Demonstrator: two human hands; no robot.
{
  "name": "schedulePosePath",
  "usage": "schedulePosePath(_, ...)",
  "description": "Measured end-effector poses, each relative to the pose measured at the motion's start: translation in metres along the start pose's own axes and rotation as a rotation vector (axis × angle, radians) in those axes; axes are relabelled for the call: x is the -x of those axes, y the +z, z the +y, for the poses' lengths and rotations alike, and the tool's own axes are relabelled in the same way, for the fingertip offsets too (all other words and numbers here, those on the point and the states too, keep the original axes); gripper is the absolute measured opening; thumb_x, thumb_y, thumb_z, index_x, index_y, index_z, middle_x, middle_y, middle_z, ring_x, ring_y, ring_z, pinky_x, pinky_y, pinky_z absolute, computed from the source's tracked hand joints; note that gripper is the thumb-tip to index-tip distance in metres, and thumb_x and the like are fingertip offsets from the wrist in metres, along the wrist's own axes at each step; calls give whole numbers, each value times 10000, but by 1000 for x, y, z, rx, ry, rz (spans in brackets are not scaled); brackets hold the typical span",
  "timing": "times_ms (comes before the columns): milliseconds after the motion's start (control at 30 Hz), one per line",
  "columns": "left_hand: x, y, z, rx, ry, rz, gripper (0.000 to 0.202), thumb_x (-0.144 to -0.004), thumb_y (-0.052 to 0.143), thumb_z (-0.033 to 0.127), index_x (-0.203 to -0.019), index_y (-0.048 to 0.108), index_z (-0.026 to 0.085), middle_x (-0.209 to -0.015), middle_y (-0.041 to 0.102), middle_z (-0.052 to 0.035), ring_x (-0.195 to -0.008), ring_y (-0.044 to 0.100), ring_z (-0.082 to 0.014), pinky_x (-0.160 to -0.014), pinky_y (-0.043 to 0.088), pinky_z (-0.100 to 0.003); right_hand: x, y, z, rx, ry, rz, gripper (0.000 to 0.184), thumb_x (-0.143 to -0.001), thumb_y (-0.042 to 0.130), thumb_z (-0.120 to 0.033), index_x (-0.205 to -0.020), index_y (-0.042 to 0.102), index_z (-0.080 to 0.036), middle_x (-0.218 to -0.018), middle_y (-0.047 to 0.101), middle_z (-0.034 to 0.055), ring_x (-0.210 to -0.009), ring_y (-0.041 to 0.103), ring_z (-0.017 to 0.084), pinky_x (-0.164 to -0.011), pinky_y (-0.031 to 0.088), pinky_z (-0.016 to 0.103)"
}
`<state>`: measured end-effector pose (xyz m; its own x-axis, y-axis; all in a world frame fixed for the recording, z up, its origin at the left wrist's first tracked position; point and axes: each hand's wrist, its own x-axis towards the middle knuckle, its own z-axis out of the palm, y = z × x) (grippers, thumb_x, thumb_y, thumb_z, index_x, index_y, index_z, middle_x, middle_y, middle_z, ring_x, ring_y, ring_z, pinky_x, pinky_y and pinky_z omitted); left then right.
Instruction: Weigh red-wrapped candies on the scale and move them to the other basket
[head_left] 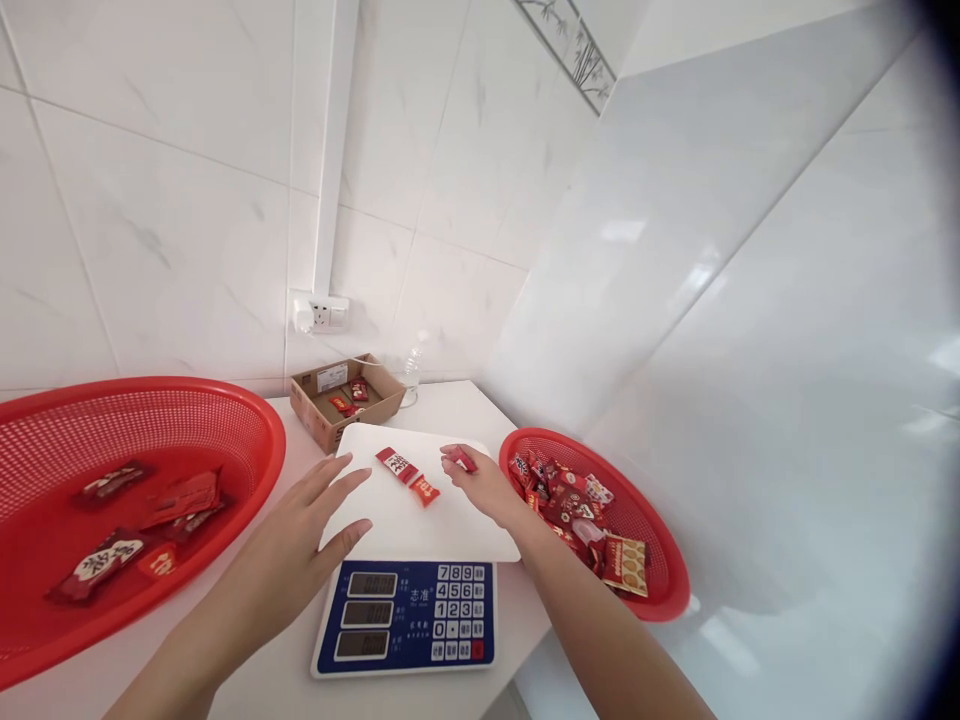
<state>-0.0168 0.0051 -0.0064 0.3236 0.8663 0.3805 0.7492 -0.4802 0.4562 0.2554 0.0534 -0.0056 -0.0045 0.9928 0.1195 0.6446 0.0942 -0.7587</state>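
Note:
My right hand (484, 488) is closed on a small red snack packet (463, 458) above the right part of the white weighing pan (390, 535). With fingers spread and nothing in them, my left hand (319, 515) hovers at the pan's left edge. Between the hands, a red and white snack packet (397, 465) and a smaller orange-red packet (425, 490) lie end to end on the pan. The pan belongs to a digital scale with a blue keypad panel (409, 615); its three displays are too dim to read surely.
At left stands a large red plastic basket (240, 410) with several packets inside. A smaller red basket (671, 570) at right holds many wrapped snacks. Behind the scale are a cardboard box (315, 410) with a few packets and a clear plastic bottle (414, 362). A wall socket (321, 313) carries a plug.

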Motion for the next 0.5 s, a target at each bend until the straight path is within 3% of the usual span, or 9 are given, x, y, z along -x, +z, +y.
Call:
schedulePosePath(167,-1,1,-3,1,3,0,463,-910,423,505,-1327,510,324,-1474,448,-46,-1329,441,-293,-1006,474,-470,4,-2,0,99,-21,22,266,-851,535,-291,-1074,641,-194,-1126,645,84,-1039,594,200,-930,454,371)
schedulePosePath(333,-1,4,-10,5,26,9,495,-898,410,543,-1332,495,323,-1479,437,-52,-1330,436,-299,-1019,457,-481,6,-2,0,218,-16,16,245,-778,650,-218,-1017,667,-172,-1131,613,98,-950,614,172,-889,458,303)
schedulePosePath(433,-2,8,-15,11,44,12,500,-893,416,546,-1337,477,325,-1483,424,-51,-1331,431,-304,-1029,445,-490,6,-4,2,298,31,-13,212,-792,661,-315,-960,676,-187,-1022,661,71,-862,627,171,-791,464,281)
schedulePosePath(500,-3,12,-17,12,35,-8,488,-901,413,540,-1340,462,333,-1494,405,-41,-1334,426,-299,-1047,427,-495,7,-5,2,356,72,-21,269,-832,608,-407,-1020,652,-221,-946,687,44,-844,630,188,-733,453,285)
